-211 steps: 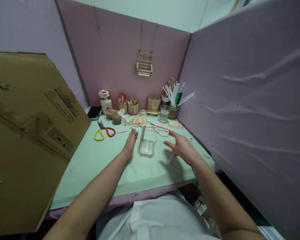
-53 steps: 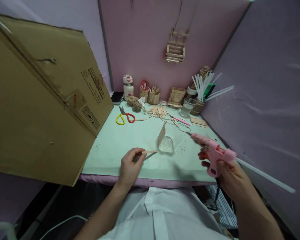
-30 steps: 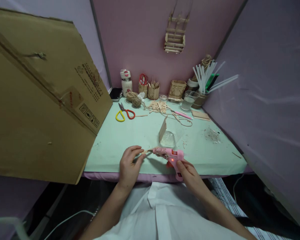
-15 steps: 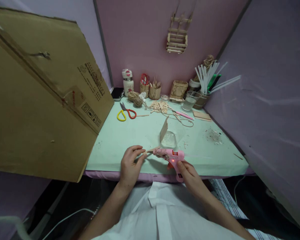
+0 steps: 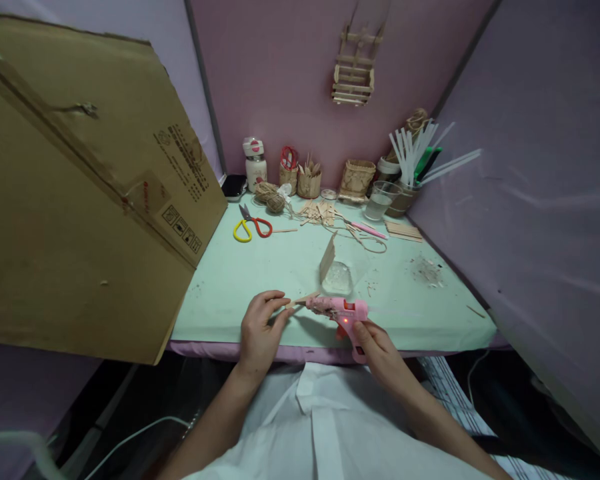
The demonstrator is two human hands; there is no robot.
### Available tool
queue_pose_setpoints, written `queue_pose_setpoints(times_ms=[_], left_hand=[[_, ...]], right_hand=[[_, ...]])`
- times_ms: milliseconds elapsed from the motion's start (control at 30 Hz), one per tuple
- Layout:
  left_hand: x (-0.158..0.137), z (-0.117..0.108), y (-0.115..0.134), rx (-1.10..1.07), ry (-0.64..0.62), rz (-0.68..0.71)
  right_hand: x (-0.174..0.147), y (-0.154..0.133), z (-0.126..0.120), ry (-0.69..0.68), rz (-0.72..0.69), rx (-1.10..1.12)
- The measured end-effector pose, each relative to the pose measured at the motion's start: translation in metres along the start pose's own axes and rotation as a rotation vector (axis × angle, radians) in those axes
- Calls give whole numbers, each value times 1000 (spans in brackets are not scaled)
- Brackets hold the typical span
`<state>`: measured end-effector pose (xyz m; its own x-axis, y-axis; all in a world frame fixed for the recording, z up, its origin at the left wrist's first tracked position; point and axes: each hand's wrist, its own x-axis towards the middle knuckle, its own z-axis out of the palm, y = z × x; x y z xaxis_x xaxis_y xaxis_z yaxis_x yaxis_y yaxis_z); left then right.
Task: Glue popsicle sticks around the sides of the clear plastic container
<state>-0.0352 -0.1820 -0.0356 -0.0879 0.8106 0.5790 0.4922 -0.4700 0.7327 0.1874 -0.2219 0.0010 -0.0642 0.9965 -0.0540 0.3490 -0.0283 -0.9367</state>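
1. Left hand (image 5: 261,325) pinches flat, pale wooden stick (image 5: 309,295) in its fingertips.
2. Right hand (image 5: 380,343) grips pink plastic glue gun (image 5: 351,312), nozzle (image 5: 301,303) just beyond left fingertips.
3. Advisable: steady stick; thin, even bead.

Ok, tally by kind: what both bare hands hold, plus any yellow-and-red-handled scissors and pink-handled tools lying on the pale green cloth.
Pink glue gun, in right hand: 1
Thin pale wooden stick, in left hand: 1
Yellow-and-red-handled scissors: 1
Slim pink-handled tool: 1
Total: 4
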Motion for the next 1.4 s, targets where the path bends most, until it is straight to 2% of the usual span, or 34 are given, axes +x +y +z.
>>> queue_pose_setpoints(times_ms=[833,1233,1400], left_hand=[[-1,-1,-1,4,-9,0],[-2,0,-2,18,-6,7],[-2,0,-3,17,-6,9]], right_hand=[[0,-1,-8,96,48,-28],[3,0,-6,92,80,-13],[4,-3,-8,136,64,-16]])
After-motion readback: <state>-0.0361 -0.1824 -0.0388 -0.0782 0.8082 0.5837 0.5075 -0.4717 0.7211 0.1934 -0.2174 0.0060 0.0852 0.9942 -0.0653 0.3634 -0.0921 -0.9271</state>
